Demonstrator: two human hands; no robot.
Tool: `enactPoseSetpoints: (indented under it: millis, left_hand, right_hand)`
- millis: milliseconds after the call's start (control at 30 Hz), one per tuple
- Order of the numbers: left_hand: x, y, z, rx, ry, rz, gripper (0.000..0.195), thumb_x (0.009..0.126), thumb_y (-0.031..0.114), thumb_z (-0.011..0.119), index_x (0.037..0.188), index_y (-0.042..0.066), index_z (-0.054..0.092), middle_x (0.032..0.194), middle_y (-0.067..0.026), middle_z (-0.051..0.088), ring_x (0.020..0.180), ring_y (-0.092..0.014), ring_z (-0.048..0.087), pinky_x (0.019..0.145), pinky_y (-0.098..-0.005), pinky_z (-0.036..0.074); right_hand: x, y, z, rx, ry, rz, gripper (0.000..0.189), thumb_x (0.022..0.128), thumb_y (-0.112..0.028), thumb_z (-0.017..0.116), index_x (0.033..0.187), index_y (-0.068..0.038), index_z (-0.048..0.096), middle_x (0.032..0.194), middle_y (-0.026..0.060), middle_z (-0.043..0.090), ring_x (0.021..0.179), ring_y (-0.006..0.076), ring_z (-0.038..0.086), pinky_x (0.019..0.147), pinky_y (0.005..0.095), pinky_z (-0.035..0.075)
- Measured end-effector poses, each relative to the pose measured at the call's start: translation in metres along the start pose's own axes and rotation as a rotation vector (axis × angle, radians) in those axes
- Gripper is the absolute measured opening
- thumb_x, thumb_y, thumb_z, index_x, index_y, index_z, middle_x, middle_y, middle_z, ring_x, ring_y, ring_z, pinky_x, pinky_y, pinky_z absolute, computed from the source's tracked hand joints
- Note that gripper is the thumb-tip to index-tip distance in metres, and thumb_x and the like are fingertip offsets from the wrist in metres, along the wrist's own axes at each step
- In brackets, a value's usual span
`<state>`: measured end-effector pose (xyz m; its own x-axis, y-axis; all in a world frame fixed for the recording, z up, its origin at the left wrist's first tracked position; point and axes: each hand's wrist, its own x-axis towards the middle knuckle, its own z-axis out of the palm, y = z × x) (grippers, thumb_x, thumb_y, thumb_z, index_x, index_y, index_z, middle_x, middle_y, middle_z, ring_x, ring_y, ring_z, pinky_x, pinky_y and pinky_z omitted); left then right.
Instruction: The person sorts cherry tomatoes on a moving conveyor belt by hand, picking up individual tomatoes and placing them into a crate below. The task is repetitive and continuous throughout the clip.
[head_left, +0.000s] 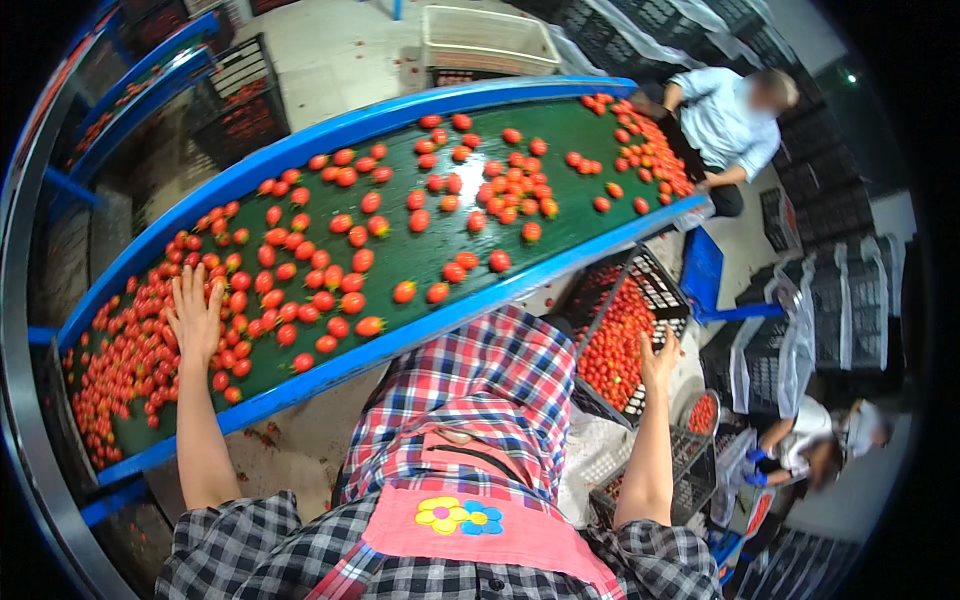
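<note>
A green conveyor belt (405, 262) with blue side rails (465, 319) slants across the view before me, strewn with small red cherry tomatoes (352, 303). My left hand (196, 311) rests palm down among them, fingers spread, at the right side of the dense heap (135, 349) on the left end. To the right, my right hand (660, 358) hovers with fingers apart over the edge of a black plastic crate (664, 292). Many cherry tomatoes (611, 352) lie inside that crate. I see nothing held in either hand.
Another person (727, 124) in a light shirt is at the belt's far right end, near a tomato pile. Farther right, people with blue gloves (756, 466) work by stacked crates (832, 300). A cream plastic bin (487, 37) stands behind the belt. A second crate (694, 469) sits near my right forearm.
</note>
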<state>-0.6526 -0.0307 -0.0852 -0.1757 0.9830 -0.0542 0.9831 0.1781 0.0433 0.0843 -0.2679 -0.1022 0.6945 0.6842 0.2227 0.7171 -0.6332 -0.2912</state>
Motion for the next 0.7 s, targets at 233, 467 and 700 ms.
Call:
enactPoseSetpoints:
  millis: [233, 467, 700]
  left_hand:
    - [-0.023, -0.004, -0.01, -0.03, 0.132, 0.067, 0.053, 0.095, 0.043, 0.048, 0.137, 0.012, 0.045, 0.15, -0.0132, 0.032, 0.14, -0.037, 0.024, 0.112, -0.0549, 0.019]
    - [0.041, 0.027, -0.006, -0.306, 0.366, 0.227, 0.035, 0.091, 0.023, 0.058, 0.121, 0.005, 0.058, 0.122, -0.0132, 0.059, 0.119, -0.032, 0.049, 0.101, -0.0435, 0.037]
    - [0.068, 0.05, -0.018, -0.209, 0.199, 0.307, 0.025, 0.08, 0.013, 0.068, 0.105, 0.01, 0.066, 0.101, -0.0076, 0.068, 0.099, -0.026, 0.061, 0.091, -0.0429, 0.042]
  right_hand:
    - [-0.028, -0.192, -0.018, 0.436, 0.126, -0.426, 0.018, 0.088, -0.004, 0.062, 0.106, -0.002, 0.062, 0.116, 0.0144, 0.057, 0.103, 0.0252, 0.058, 0.081, 0.0314, 0.049]
    - [-0.076, -0.347, 0.009, 0.704, -0.276, -0.727, 0.016, 0.082, 0.0, 0.064, 0.098, -0.002, 0.063, 0.095, 0.0128, 0.064, 0.085, 0.0256, 0.063, 0.077, 0.0332, 0.051]
    - [-0.107, -0.389, 0.029, 0.375, -0.407, -0.673, 0.016, 0.082, -0.02, 0.065, 0.094, -0.009, 0.066, 0.085, 0.0085, 0.064, 0.086, 0.0277, 0.06, 0.078, 0.0381, 0.048]
